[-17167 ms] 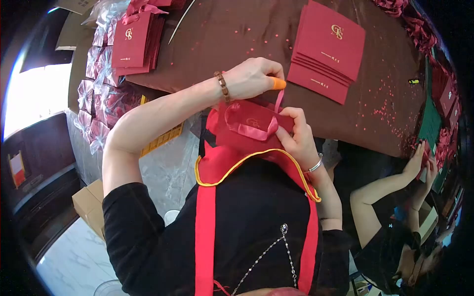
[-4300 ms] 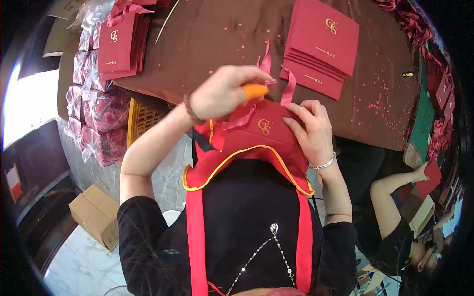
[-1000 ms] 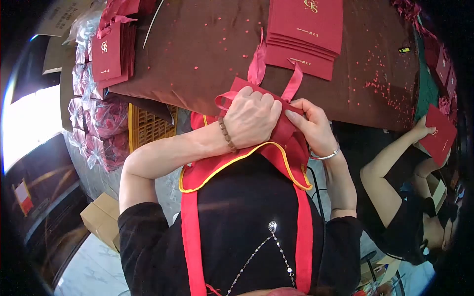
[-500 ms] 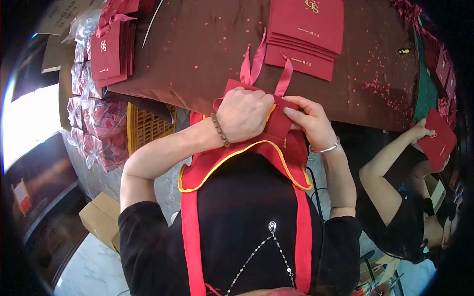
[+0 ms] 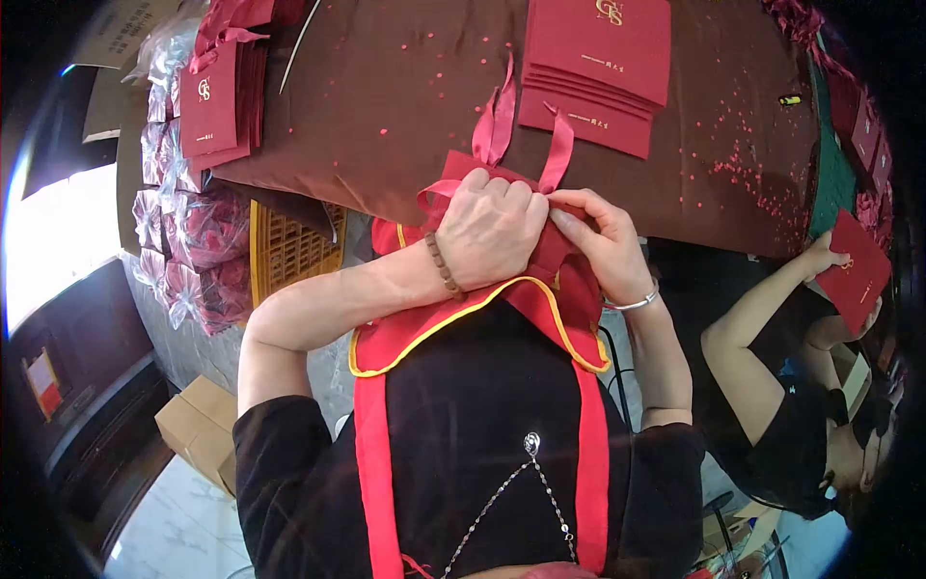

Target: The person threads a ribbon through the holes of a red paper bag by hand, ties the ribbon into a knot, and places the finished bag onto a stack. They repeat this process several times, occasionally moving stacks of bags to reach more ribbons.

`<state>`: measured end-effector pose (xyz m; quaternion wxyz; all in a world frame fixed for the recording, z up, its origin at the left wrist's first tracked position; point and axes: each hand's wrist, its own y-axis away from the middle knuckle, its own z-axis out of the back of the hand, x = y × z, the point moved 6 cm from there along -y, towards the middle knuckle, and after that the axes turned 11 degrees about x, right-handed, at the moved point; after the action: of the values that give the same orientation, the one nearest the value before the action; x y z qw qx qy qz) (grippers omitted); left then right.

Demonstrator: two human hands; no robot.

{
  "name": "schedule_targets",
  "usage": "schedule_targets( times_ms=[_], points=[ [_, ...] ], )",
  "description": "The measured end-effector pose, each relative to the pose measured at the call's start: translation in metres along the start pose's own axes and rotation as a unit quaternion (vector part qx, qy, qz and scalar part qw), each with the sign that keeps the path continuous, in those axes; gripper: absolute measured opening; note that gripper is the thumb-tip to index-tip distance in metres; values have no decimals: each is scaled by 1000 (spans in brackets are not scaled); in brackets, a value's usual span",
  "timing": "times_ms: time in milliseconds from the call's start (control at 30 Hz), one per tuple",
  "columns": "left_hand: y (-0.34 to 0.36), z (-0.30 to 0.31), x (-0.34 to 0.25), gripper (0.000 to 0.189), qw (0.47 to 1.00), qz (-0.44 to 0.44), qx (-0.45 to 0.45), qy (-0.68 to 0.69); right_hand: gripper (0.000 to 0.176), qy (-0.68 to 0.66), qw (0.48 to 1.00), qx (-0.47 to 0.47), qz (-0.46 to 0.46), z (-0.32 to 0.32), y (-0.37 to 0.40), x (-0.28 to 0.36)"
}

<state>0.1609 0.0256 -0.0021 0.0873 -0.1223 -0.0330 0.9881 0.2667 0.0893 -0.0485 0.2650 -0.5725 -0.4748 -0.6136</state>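
A small dark-red paper gift bag [image 5: 553, 253] with pink-red ribbons [image 5: 496, 125] is held at the table's near edge, against my red apron. My left hand [image 5: 490, 224], with a beaded bracelet, lies closed across the bag and covers much of it; its fingertips are hidden. On the bag's other side, my right hand [image 5: 608, 236] pinches with thumb and forefinger at the base of the right-hand ribbon [image 5: 558, 152], by the bag's upper edge. A ribbon loop [image 5: 439, 192] sticks out left of my left hand.
Flat red bags [image 5: 600, 58] are stacked on the brown cloth-covered table [image 5: 386, 106], beyond my hands. More bags [image 5: 208, 108] stand at the left, near plastic-wrapped bundles [image 5: 198, 232]. At right, another person's hand [image 5: 820, 256] holds a red bag [image 5: 857, 270].
My left hand has shifted right across the bag, towards my right hand. The right thumb and forefinger have moved slightly up to the ribbon's base. A ribbon loop now shows at left.
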Motion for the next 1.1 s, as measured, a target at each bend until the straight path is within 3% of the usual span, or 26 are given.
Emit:
schedule_targets(
  times_ms=[133,167,433,500,667,733,867,967,1100],
  points=[
    [6,5,-1,12,1000,12,16,0,20,-43,999,-7,-23,-1,2,-5],
    [6,7,-1,24,999,35,38,-9,21,-30,999,-6,-14,-1,1,-7],
    [9,33,16,18,995,36,71,54,25,-52,997,2,-63,-5,3,-7],
    [6,43,18,21,997,27,8,79,26,-26,998,-1,-51,-7,2,0],
    [8,31,23,25,993,29,77,89,26,-58,995,7,-80,-5,1,-8],
    [11,34,23,22,992,34,-29,116,25,-90,992,9,-87,-4,1,-12],
    [20,30,23,18,992,33,-33,116,24,-77,993,-7,-88,-4,-1,-16],
    [24,17,22,13,999,-6,-36,0,24,-37,996,-13,-80,-3,-2,-15],
    [25,16,22,12,999,-15,-22,17,24,36,996,-10,-75,1,-1,-16]
  ],
)
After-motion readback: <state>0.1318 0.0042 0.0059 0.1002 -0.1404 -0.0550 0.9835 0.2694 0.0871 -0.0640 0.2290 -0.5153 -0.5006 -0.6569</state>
